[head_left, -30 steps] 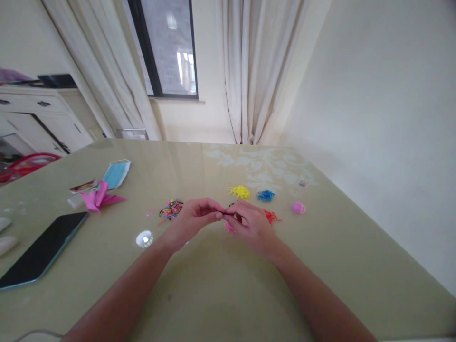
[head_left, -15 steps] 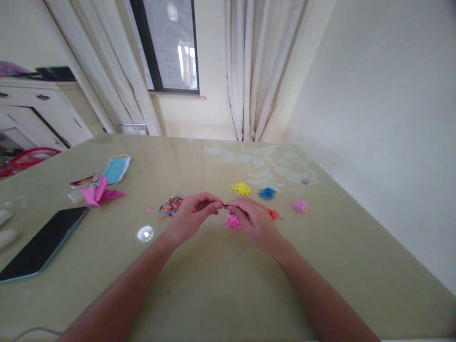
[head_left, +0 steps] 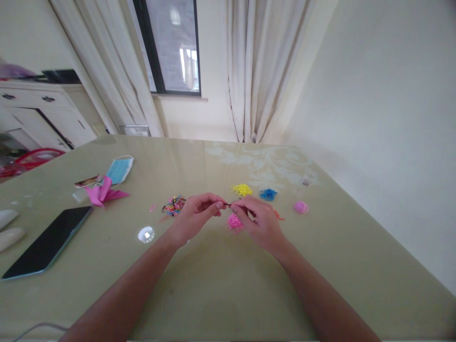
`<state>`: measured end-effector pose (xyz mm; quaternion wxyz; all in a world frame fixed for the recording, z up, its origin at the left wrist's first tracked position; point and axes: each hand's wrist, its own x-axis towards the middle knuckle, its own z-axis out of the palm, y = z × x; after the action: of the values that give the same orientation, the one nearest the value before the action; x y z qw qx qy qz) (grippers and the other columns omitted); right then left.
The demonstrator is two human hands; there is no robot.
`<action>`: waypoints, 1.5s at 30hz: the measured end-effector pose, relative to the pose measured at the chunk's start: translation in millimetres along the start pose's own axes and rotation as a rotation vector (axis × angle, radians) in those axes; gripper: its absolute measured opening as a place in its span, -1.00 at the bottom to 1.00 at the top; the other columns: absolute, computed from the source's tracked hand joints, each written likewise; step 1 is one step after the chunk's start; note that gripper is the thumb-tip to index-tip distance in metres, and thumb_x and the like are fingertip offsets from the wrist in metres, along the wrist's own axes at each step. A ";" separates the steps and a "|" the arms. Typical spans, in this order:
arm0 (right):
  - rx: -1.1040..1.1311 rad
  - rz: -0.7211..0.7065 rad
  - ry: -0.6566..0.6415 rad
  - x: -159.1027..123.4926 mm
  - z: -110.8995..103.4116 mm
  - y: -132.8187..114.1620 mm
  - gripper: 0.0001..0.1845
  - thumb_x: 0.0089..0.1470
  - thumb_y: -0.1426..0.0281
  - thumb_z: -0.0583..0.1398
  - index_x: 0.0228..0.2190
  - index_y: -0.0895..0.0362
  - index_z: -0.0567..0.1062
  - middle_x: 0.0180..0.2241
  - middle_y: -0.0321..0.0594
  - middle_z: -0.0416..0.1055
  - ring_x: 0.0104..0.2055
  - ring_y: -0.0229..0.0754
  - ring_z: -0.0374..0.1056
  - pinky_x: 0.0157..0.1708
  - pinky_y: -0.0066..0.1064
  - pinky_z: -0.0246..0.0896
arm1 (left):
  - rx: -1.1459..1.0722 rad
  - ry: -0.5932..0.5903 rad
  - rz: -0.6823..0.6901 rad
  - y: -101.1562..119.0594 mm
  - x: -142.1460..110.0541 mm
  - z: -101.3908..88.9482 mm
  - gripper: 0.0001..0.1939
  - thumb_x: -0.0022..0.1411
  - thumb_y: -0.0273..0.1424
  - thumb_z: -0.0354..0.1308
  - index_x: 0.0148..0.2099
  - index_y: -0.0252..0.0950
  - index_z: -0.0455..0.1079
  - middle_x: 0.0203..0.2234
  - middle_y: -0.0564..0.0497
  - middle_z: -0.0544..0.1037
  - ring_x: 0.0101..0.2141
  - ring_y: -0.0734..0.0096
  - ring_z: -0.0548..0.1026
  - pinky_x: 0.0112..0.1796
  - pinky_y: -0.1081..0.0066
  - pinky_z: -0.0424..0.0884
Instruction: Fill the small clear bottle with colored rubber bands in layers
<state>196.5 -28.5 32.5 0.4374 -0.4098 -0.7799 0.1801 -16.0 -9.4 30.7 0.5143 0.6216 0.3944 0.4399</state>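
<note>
Above the middle of the table, my left hand [head_left: 195,213] pinches one end of a thin black rubber band [head_left: 228,204] between thumb and forefinger. The other end is in the pinch of my right hand [head_left: 258,221], so the band spans the small gap between my fingertips. A pink pile of rubber bands [head_left: 235,222] lies just below that gap. Beyond my fingers are a yellow pile [head_left: 242,190] and a blue pile [head_left: 268,194]. My right hand mostly hides some red bands [head_left: 279,215]. Beside my left hand sits a mixed-colour pile [head_left: 174,206].
On the left lie a dark-screened tablet [head_left: 50,242], a pink folded-paper shape [head_left: 104,192], a blue face mask [head_left: 120,170] and two pale rounded objects [head_left: 10,237]. A shiny clear dome [head_left: 146,234] is near my left forearm. To the right is a pink round object [head_left: 301,207].
My fingertips have drawn slightly apart, and more of the black rubber band shows between them. The pink pile has come into fuller view, while the red one is more covered.
</note>
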 end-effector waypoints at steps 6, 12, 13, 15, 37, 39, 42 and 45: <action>0.011 -0.014 0.015 0.1 -3.9 1.0 -0.72 0.41 0.25 0.20 -0.26 0.09 0.66 -0.44 -0.25 0.51 -0.42 -0.21 0.33 -0.35 -0.38 0.23 | 0.312 0.116 0.034 -5.7 5.3 -13.9 -0.66 0.37 -0.09 0.21 -0.13 -0.26 0.60 -0.26 -0.08 0.69 -0.29 0.27 0.59 -0.21 0.32 0.50; 0.036 -0.031 0.015 -0.6 -5.3 2.1 -0.74 0.39 0.26 0.22 -0.28 0.09 0.66 -0.43 -0.24 0.52 -0.40 -0.20 0.37 -0.34 -0.37 0.25 | 1.369 0.177 -0.072 -14.8 2.7 -38.4 -0.71 0.46 -0.38 0.03 0.00 -0.25 0.58 -0.01 -0.21 0.62 0.04 -0.06 0.52 0.04 0.06 0.40; 0.041 -0.035 0.013 -0.8 -5.4 2.1 -0.74 0.39 0.27 0.22 -0.28 0.09 0.66 -0.43 -0.24 0.53 -0.40 -0.20 0.38 -0.34 -0.37 0.25 | 1.462 0.169 -0.130 -16.2 1.8 -40.9 -0.70 0.46 -0.38 0.01 0.02 -0.26 0.57 0.00 -0.23 0.60 0.06 -0.10 0.51 0.04 0.03 0.40; 0.046 -0.038 0.008 -1.1 -5.6 2.5 -0.75 0.39 0.27 0.22 -0.27 0.09 0.66 -0.43 -0.23 0.54 -0.39 -0.19 0.39 -0.33 -0.36 0.26 | 1.565 0.150 -0.226 -18.5 0.8 -44.6 -0.67 0.47 -0.36 -0.02 0.04 -0.29 0.55 0.00 -0.27 0.59 0.06 -0.16 0.51 0.01 -0.01 0.42; -0.493 0.213 -0.092 2.3 4.9 64.5 -0.78 0.31 0.41 0.23 -0.18 0.07 0.72 -0.24 -0.12 0.62 -0.26 -0.10 0.50 -0.25 -0.31 0.31 | 1.371 0.276 -0.269 -22.6 13.6 -57.2 -0.74 0.43 -0.38 -0.06 -0.08 -0.25 0.46 -0.20 -0.17 0.66 -0.12 0.01 0.61 -0.17 0.20 0.46; -0.490 0.209 -0.100 2.2 2.6 66.7 -0.77 0.31 0.41 0.23 -0.17 0.08 0.72 -0.25 -0.13 0.62 -0.28 -0.11 0.49 -0.25 -0.31 0.32 | 1.322 0.289 -0.276 -24.7 14.6 -58.8 -0.73 0.44 -0.38 -0.06 -0.04 -0.24 0.47 -0.19 -0.15 0.68 -0.15 0.04 0.63 -0.17 0.22 0.46; -0.463 0.203 -0.070 2.3 -3.8 69.3 -0.77 0.33 0.39 0.21 -0.18 0.08 0.72 -0.26 -0.13 0.63 -0.31 -0.12 0.48 -0.25 -0.30 0.32 | 1.286 0.289 -0.243 -25.7 15.1 -61.5 -0.68 0.46 -0.40 -0.06 0.05 -0.25 0.50 -0.07 -0.17 0.68 -0.06 0.07 0.63 -0.10 0.24 0.46; -0.436 0.178 -0.009 2.8 -8.5 68.8 -0.75 0.35 0.34 0.20 -0.21 0.08 0.71 -0.28 -0.14 0.63 -0.32 -0.11 0.49 -0.26 -0.30 0.32 | 1.273 0.265 -0.217 -21.4 14.5 -62.9 -0.65 0.47 -0.41 -0.06 0.03 -0.25 0.56 -0.03 -0.18 0.68 -0.04 0.06 0.64 -0.10 0.25 0.45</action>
<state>235.9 14.3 -5.3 0.3173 -0.5611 -0.7631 0.0472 -72.3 26.1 16.9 0.0346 0.7017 0.6979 0.1390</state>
